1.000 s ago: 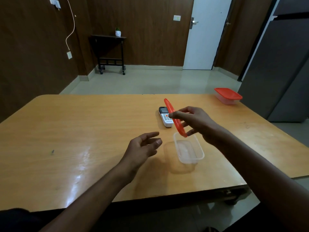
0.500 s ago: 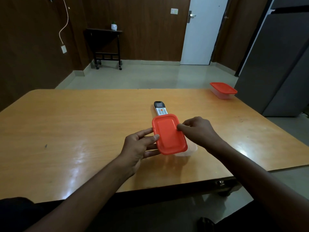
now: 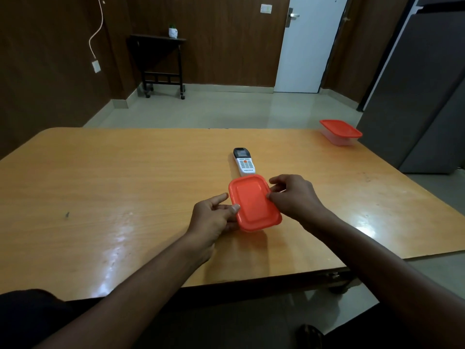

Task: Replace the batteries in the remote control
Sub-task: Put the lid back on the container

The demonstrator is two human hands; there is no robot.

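A white remote control (image 3: 244,162) with a dark screen lies face up on the wooden table (image 3: 125,187), pointing away from me. Just in front of it sits a small clear box, now covered by its orange lid (image 3: 254,202). My left hand (image 3: 214,217) holds the box's left side, thumb on the lid's edge. My right hand (image 3: 294,195) presses fingers on the lid's right edge. The box's inside is hidden by the lid.
A second clear box with an orange lid (image 3: 340,132) stands at the table's far right corner. Beyond the table are a dark side table (image 3: 161,61), a white door (image 3: 307,46) and a grey cabinet (image 3: 422,91) at the right.
The orange lid, held upright in my right hand a second ago, has been laid flat on the clear box. My left hand has come in to grip the box's side.
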